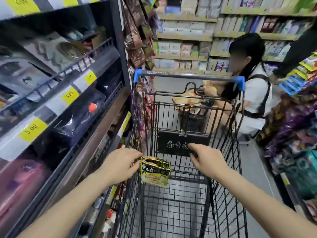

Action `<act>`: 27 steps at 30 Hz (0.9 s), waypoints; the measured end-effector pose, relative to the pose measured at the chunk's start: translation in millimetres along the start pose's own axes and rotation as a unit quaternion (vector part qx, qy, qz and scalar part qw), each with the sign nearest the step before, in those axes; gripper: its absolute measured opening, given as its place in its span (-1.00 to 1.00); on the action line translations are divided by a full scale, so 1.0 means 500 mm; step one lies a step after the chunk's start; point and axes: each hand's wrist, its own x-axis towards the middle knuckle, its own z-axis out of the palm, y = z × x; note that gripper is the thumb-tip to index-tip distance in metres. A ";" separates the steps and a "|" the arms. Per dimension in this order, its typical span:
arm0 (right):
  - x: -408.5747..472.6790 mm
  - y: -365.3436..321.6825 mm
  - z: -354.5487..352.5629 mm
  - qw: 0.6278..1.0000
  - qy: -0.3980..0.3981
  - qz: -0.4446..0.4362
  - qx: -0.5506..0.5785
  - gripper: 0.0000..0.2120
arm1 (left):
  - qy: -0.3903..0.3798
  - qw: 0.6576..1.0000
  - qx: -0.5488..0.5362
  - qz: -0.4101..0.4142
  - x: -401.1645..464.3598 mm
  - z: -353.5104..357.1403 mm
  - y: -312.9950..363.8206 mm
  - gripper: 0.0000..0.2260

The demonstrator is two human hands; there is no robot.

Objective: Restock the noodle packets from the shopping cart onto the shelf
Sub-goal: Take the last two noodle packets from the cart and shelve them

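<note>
Black-and-yellow plastic noodle packets [155, 170], a small bunch, hang from my left hand [122, 166], whose grip pinches their top edge above the black wire shopping cart [223, 169], near its left wall, probably so they lift clear toward the dark metal shelf [96, 107] on the left. My right hand [206, 159] hovers with fingers loosely spread, holding nothing, by the cart's black plastic flap [181, 140]. How many packets I hold I cannot tell; the shelf's stock is blurred.

The shelf [56, 103] goods at left are smeared by blur. The left hand [123, 164] hides the noodle packets' [155, 170] top corner. Both forearms run off the bottom edge.
</note>
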 end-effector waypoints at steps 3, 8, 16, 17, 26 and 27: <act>0.047 0.029 0.109 0.998 -0.028 0.050 0.020 -0.61 | -0.014 1.000 0.012 0.004 0.022 0.076 -0.025 -0.59; 0.100 0.055 0.306 0.983 -0.119 0.125 0.057 -0.63 | -0.019 0.999 -0.042 0.027 0.053 0.183 -0.038 -0.62; 0.156 0.030 0.501 0.964 -0.180 0.172 0.094 -0.65 | -0.017 0.997 -0.040 0.066 0.063 0.271 -0.045 -0.69; 0.162 0.020 0.532 0.955 -0.182 0.196 0.126 -0.63 | -0.018 0.997 -0.043 0.060 0.060 0.282 -0.052 -0.70; 0.172 -0.041 0.657 0.825 -0.057 0.374 0.421 -0.61 | -0.009 0.997 -0.037 0.072 0.046 0.317 -0.064 -0.74; 0.171 -0.047 0.666 0.816 -0.058 0.387 0.425 -0.61 | -0.003 0.997 -0.039 0.069 0.045 0.317 -0.065 -0.73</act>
